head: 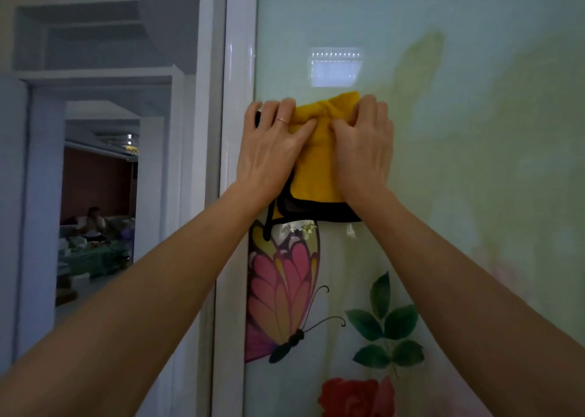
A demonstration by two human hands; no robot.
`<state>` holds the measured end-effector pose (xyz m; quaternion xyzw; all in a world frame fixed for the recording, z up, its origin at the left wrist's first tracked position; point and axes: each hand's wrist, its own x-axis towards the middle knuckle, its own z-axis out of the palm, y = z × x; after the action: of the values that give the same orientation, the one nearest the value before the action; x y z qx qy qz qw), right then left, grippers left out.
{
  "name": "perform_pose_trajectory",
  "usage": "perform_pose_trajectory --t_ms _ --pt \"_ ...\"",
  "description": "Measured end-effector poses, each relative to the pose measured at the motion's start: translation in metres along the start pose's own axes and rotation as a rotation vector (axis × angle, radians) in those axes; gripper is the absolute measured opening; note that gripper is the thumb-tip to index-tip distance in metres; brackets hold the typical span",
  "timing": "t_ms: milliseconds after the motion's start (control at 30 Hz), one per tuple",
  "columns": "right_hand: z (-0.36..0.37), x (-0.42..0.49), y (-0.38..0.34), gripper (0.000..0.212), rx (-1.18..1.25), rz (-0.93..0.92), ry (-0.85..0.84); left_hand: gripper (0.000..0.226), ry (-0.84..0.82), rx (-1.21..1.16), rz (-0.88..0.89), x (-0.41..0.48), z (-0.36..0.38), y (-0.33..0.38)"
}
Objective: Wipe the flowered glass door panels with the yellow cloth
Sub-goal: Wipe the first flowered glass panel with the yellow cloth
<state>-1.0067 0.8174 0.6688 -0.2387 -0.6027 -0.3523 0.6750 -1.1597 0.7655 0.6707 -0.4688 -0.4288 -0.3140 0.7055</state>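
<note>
Left fingers (286,109): stretched upward, close together and mostly straight, tips pressing on the glass and the cloth's left edge. The thumb lies across the fabric. There's a thin ring (281,120) on one finger.
Right fingers (368,106): bent at the knuckles and dug into the top of the cloth, bunching it into folds.
Left hand (272,154): flat on the cloth's left side, with its outer edge right by the frame.
Right hand (361,154): covers the cloth's right side, just beside the left one, thumbs nearly meeting in the middle.
Yellow cloth (316,169): pinned against the glass between and under both hands. The lower part hangs flat, and its black edging (316,211) sits along the bottom.
Glass door panel (474,179): pale green and glossy; the cloth sits up against its left edge.
White frame (237,68): runs vertically just left of the hands.
Butterfly (281,293): a big pink and yellow print right below the cloth (the top of its wing tucks under the black edge).
Leaves (386,328): green, to the right of the butterfly.
Rose (354,397): red, at the bottom edge.
Light reflection (335,67): a bright rectangle on the glass above the cloth.
Doorway (98,211): far left, it opens on a dim room with a person (91,223) sitting; too small to make out more.
</note>
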Motion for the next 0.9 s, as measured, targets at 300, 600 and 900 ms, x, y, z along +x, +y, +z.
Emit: perform_pose_trajectory --t_ms 300,600,900 --pt "0.016 -0.021 -0.049 0.059 0.241 0.092 -0.115 0.055 -0.177 -0.441 -0.114 -0.007 -0.005 -0.003" --pt "0.048 -0.04 -0.041 0.062 -0.001 -0.006 -0.053 0.054 -0.237 -0.739 -0.276 -0.006 -0.013 -0.008" --pt "0.059 -0.025 -0.021 0.051 -0.107 0.017 0.036 0.057 -0.1 -0.499 -0.307 0.002 0.025 0.005"
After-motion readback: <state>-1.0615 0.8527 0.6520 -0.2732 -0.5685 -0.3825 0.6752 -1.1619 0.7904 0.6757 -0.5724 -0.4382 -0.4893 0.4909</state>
